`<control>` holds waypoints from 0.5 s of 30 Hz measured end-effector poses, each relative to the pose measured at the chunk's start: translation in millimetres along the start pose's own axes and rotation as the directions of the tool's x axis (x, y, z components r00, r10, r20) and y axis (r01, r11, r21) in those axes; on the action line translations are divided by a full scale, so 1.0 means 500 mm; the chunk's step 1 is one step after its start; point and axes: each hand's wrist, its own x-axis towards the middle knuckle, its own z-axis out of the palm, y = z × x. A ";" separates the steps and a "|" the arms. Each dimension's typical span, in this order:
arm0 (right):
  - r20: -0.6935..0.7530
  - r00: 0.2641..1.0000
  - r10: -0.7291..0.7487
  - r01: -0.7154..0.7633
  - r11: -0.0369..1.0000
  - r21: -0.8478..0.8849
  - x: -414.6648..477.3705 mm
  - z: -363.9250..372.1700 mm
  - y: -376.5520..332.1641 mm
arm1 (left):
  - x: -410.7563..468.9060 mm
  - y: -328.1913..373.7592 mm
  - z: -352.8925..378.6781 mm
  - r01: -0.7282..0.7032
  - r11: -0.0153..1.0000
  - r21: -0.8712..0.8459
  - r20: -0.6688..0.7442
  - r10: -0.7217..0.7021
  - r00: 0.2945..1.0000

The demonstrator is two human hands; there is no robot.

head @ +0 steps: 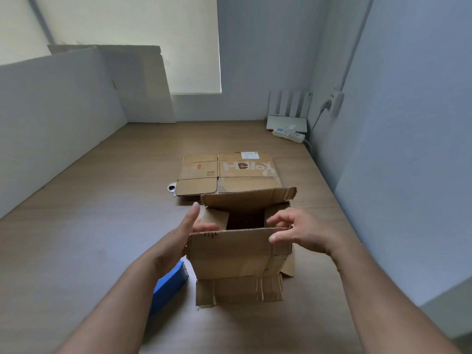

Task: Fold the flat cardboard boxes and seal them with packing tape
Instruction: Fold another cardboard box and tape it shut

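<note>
Item 1, nearest: blue oblong object [169, 287] lying on the surface [89, 226] by my left forearm; I cannot tell what it is.

Item 2: half-erected cardboard box [237, 259], upright at the centre of the surface, top flaps raised, lower flap splayed toward me.

Item 3: my left hand [184, 233], fingers straight, flat against the box's left side.

Item 4: my right hand [298, 233], thumb and curled fingers pinching the top edge of the near flap.

Item 5: flat cardboard box [227, 172] printed "Hello", just beyond, not yet folded.

Item 6: tape roll [172, 187], partly tucked under that flat box's left corner.

Item 7, farthest: power strip [288, 132] by the back wall.

Risk, as I judge it: the worn, torn flap edges may buckle or rip if I pull unevenly, and the light box may skew sideways.
</note>
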 end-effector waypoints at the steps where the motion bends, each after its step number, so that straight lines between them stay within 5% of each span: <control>1: -0.095 0.995 0.004 -0.011 0.998 -0.067 0.002 0.011 0.009 | 0.002 -0.008 0.004 -0.002 1.000 -0.021 0.023 0.003 1.000; 5: -0.318 0.946 0.055 -0.117 0.977 -0.180 0.010 0.051 0.050 | 0.021 -0.048 0.027 -0.101 0.975 0.199 -0.083 0.119 0.989; 7: -0.365 0.926 0.094 -0.139 0.985 -0.098 0.013 0.055 0.053 | 0.035 -0.067 0.032 -0.092 0.973 0.213 -0.140 0.124 0.982; 10: -0.395 0.909 0.129 -0.122 0.992 0.042 0.031 0.044 0.048 | 0.058 -0.083 0.031 -0.060 0.980 0.187 -0.185 0.096 0.978; 15: -0.324 0.937 0.131 -0.185 0.973 -0.141 0.061 0.032 0.059 | 0.092 -0.084 0.026 -0.036 0.961 0.275 -0.216 0.098 0.971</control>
